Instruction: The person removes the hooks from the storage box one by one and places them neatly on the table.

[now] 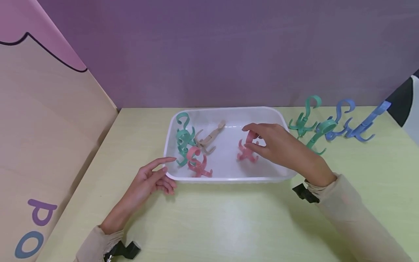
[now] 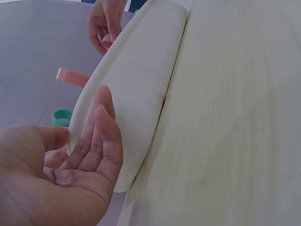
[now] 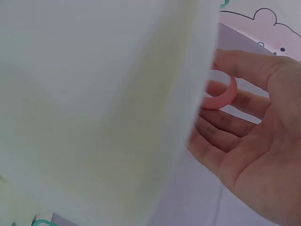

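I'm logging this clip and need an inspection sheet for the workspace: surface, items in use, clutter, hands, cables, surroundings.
Surface: pale yellow table, a soft reflection near the front.
Job's things: white tray holding a pink figure at the right, and a second pink figure, a beige figure and overlapping green pieces, count unclear; right of the tray, two green figures and two blue figures.
Clutter: nothing seen.
Hands: left hand holds the tray rim at its near left corner; right hand pinches the first pink figure's hook.
Cables: nothing seen.
Surroundings: purple backdrop behind, printed panel at left.
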`<state>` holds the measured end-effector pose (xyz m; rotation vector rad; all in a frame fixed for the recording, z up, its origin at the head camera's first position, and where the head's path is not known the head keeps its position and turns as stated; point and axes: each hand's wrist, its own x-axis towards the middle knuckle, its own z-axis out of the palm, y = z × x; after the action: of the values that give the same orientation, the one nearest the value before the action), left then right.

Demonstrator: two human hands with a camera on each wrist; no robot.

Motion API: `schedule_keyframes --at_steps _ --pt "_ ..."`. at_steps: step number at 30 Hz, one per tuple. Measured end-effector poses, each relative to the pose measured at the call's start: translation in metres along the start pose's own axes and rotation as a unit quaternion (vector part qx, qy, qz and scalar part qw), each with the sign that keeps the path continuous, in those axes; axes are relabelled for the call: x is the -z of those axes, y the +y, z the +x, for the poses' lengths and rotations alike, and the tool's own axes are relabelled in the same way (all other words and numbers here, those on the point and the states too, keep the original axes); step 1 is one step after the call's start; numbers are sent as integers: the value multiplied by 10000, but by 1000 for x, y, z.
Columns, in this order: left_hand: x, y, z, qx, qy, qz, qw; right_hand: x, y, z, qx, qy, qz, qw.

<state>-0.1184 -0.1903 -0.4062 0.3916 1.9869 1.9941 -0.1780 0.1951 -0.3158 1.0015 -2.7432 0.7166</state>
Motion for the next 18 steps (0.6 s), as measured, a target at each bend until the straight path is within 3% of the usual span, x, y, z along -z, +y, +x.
schedule_keyframes --at_steps 18 --pt "-1 1 0 -2 15 81 10000 12 -2 -2 18 82 111 9999"
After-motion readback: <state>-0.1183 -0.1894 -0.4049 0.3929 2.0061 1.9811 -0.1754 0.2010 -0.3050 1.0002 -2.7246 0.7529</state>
